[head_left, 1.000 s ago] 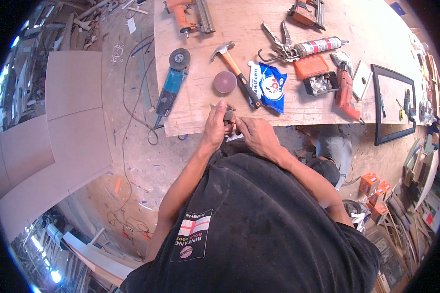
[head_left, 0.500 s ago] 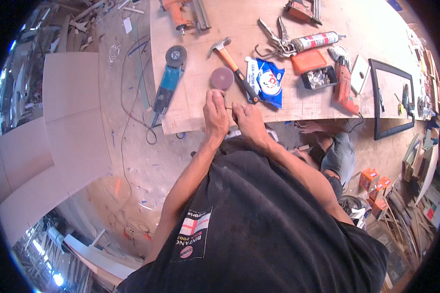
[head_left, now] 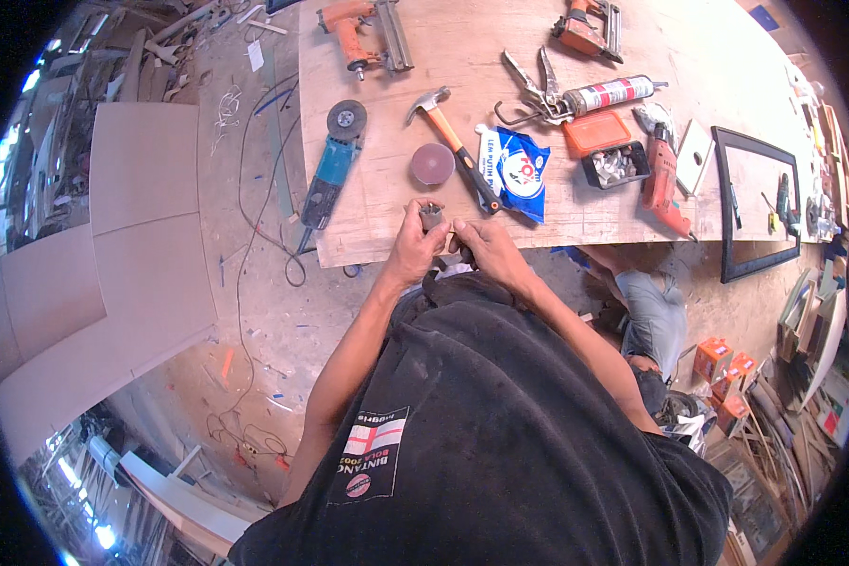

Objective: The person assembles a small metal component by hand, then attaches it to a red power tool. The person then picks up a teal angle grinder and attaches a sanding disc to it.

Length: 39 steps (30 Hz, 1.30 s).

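Across the top of the view there's one big plywood table [head_left: 481, 38], and it's pretty loaded. Next biggest is one other person [head_left: 653, 311], crouched down by the table's near edge, off to the right. Then one black rectangular frame [head_left: 724, 208] over at the table's right end.

Tool count, roughly big to small: one teal angle grinder [head_left: 327, 174] on the left, one caulking gun [head_left: 608, 92] with a tube loaded, one claw hammer [head_left: 455, 141] lying at a slant, one red drill [head_left: 665, 179], and two orange nail guns [head_left: 351, 42] toward the far side, well apart from each other. Also one blue-and-white packet [head_left: 516, 174] just beside the hammer handle, one pale plate [head_left: 696, 156] with a hole in it, one black tray [head_left: 591, 175] full of small bits, and one orange lid [head_left: 598, 133] right up against it. One round sanding disc [head_left: 433, 164] sits left of the hammer.

Smallest thing is one grey piece [head_left: 431, 218], up off the table near its front edge. The wearer's left hand [head_left: 410, 250] is curled snugly around it, thumb and fingers gripping. The right hand [head_left: 493, 250] is right beside it, fingers bent inward; can't tell if it's pinching anything.
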### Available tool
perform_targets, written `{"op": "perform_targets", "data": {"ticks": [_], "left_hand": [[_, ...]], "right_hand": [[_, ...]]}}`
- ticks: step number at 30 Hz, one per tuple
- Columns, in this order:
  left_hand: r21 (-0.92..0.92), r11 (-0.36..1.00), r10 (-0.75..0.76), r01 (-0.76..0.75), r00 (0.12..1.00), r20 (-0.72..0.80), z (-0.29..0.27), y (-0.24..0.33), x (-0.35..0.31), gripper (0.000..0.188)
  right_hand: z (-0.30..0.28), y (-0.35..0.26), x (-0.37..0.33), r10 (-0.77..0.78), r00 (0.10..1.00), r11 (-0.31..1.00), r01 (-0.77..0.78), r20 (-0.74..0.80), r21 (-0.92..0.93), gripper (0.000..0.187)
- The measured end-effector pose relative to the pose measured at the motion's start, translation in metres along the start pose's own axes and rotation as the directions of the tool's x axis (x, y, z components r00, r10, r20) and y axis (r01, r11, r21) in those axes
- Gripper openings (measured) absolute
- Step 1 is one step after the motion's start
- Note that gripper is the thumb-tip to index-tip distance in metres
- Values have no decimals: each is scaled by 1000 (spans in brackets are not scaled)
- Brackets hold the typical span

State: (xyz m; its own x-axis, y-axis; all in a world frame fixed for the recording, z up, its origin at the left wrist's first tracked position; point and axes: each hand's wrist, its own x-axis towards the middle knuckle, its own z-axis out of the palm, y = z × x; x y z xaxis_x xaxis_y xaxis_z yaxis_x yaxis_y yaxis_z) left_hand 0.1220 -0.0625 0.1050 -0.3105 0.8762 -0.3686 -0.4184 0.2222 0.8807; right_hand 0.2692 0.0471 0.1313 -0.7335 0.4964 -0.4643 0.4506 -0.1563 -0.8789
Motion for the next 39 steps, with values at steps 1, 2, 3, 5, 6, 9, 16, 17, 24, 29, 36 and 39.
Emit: {"op": "perform_targets", "data": {"ticks": [1,2,3,5,6,9,16,17,24,29,36,39], "left_hand": [[-6,1000,-21,21,1000,-8,3,1,-2,31],[-12,999,-42,42,999,-17,4,3,-3,30],[-73,994,-88,86,996,-20,3,3,-4,28],[-193,966,-180,173,983,-18,1,4,-5,23],[-241,940,-239,242,970,42,1,6,-5,18],[-310,852,-373,423,904,208,-4,18,-5,9],[-305,771,-468,559,822,324,0,33,-14,12],[-376,717,-479,587,807,345,1,31,-13,14],[-499,718,-472,486,866,164,5,20,-14,17],[-472,808,-367,352,928,66,16,28,-18,19],[-544,790,-388,281,917,-90,3,16,-15,13],[-711,658,-347,246,938,3,-19,19,-15,17]], "right_hand": [[-1,-3,-2,-16,1000,993,15,-9,-118,45],[-1,-6,-4,-33,999,972,29,-17,-235,41],[-2,-11,-7,-49,999,936,39,-21,-349,38],[-5,-24,-16,-394,919,733,303,-17,-609,34],[-7,-28,-21,-545,838,577,391,18,-717,37],[-27,-27,-9,-554,708,245,642,438,-727,42],[-39,-39,0,-595,509,10,778,622,-628,21],[-41,-40,0,-583,505,6,786,637,-618,22],[-35,-42,-5,-571,504,-128,725,648,-677,15],[-32,-30,-5,-564,620,40,681,545,-732,21],[-41,-23,-3,-647,639,152,643,417,-751,27],[-49,-34,-2,-716,691,435,557,104,-707,19]]}}
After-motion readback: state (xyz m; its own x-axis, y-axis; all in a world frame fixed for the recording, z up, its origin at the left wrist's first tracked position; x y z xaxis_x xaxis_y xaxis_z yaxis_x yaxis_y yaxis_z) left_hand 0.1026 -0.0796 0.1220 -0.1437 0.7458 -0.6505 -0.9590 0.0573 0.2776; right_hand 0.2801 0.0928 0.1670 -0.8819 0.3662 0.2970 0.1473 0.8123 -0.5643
